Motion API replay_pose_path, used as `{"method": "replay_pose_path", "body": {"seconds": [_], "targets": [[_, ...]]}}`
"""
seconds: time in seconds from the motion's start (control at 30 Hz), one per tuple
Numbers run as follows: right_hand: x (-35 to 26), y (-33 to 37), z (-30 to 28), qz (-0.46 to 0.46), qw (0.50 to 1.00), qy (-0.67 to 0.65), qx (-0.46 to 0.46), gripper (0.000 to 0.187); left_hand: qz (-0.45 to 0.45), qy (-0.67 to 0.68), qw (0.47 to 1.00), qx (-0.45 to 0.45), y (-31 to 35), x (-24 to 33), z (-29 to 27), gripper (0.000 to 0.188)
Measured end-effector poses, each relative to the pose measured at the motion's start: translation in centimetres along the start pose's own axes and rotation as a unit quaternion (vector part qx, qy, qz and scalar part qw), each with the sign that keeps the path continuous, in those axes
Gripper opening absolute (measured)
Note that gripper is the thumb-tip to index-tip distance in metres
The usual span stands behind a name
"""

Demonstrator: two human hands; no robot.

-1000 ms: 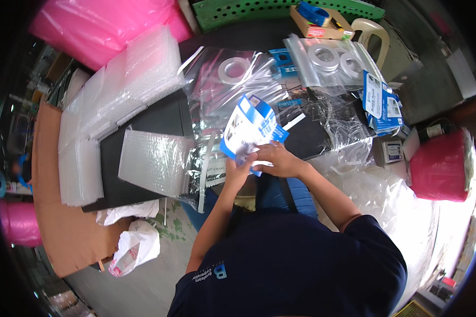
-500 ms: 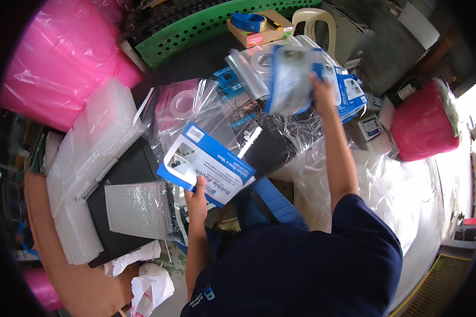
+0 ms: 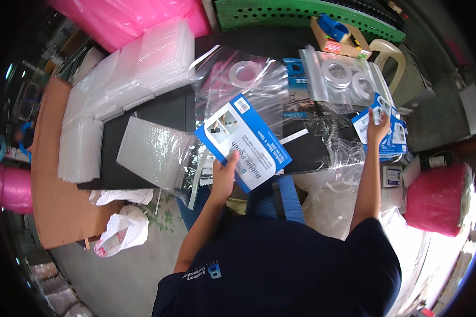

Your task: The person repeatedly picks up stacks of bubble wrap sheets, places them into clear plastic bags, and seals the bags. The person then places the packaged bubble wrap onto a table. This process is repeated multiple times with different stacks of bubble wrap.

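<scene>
The left hand [image 3: 224, 178] is pinching a flat, rectangular blue-and-white card [image 3: 251, 141]; the right hand [image 3: 377, 130] is gripping a second card [image 3: 362, 127]; dimpled bubble wrap [image 3: 150, 150] is lying nearby.

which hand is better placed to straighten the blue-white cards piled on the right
Right, probably: the right hand is at that pile; the left hand, farther off, holds a blue-white card.

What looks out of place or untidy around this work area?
A crumpled white plastic bag lies below the black table, like discarded packaging. Clear plastic film is bunched near the table's front edge, unlike the neatly stacked bubble-wrap pouches. The blue-and-white printed cards by the right hand overlap unevenly. Nothing looks spilled.
</scene>
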State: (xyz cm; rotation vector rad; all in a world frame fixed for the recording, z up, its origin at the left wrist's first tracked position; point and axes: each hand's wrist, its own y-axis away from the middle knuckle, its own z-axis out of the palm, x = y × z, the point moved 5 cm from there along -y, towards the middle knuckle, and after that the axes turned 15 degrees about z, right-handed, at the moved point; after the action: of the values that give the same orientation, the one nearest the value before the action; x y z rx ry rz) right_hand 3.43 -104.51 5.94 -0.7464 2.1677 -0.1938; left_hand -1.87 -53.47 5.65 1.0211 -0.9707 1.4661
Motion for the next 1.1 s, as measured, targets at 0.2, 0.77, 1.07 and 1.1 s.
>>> {"method": "replay_pose_path", "body": {"seconds": [0.2,0.77,1.07,1.1], "targets": [[-13.6,31.1,-1.4,0.336,0.412,-0.52,-0.668,0.059,0.064,-0.044,0.996,0.044,0.7,-0.1,0.6,0.031],[-13.6,34.0,3.9,0.212,0.551,-0.183,-0.786,0.029,0.309,-0.632,0.711,-0.017,3.2,9.4,-8.7,0.016],[-14.9,42.8,4.4,0.38,0.416,-0.255,-0.786,0.034,0.282,-0.709,0.647,0.002,0.7,10.7,-6.2,0.022],[-14.5,42.7,4.3,0.356,0.43,-0.239,-0.795,0.034,0.296,-0.711,0.638,0.006,-0.1,10.9,-6.1,0.022]]}}
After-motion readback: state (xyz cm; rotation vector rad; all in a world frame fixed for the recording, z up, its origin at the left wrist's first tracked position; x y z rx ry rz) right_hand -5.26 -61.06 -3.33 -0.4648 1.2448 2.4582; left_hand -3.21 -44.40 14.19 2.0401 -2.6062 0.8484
